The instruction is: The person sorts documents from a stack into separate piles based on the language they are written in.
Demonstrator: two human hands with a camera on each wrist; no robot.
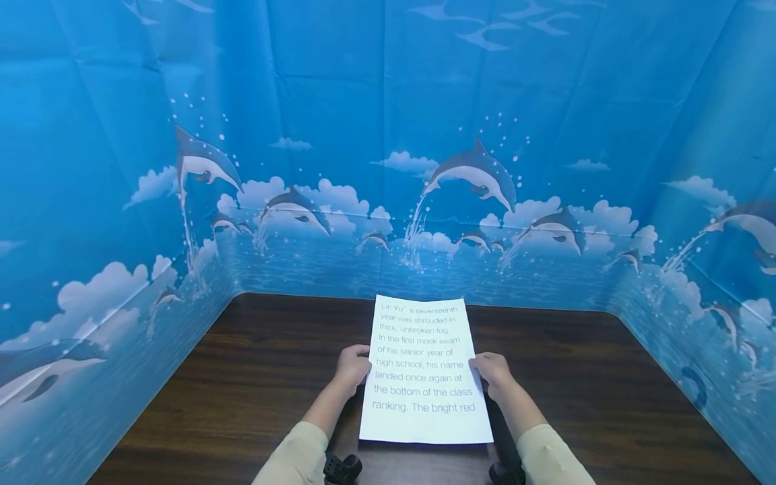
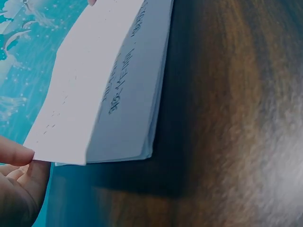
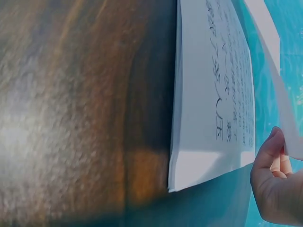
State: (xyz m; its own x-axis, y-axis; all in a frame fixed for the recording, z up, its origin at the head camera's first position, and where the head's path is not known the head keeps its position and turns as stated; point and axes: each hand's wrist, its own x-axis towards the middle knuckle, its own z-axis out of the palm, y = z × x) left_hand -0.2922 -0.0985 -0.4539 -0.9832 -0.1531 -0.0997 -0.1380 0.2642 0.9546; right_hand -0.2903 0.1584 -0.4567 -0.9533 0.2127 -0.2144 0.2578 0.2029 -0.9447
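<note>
A white sheet of paper point(image 1: 424, 426) printed with large English text is held up between both hands, tilted toward the head camera. My left hand point(image 1: 353, 367) pinches its left edge between thumb and fingers. At the right edge, my right hand point(image 1: 491, 372) pinches it the same way. Below the raised sheet, in the left wrist view, a thin stack of printed sheets point(image 2: 130, 127) lies on the table. The right wrist view shows this stack point(image 3: 203, 118) too, with rows of print on top; the held sheet point(image 3: 289, 118) stands apart above it. In the head view the held sheet hides the stack.
The dark wood-grain table point(image 1: 242, 391) spreads to both sides of the hands. A blue curtain point(image 1: 339, 135) with dolphins and clouds encloses its back and sides. Black devices point(image 1: 343, 468) sit at both wrists, below pale sleeves point(image 1: 297, 455).
</note>
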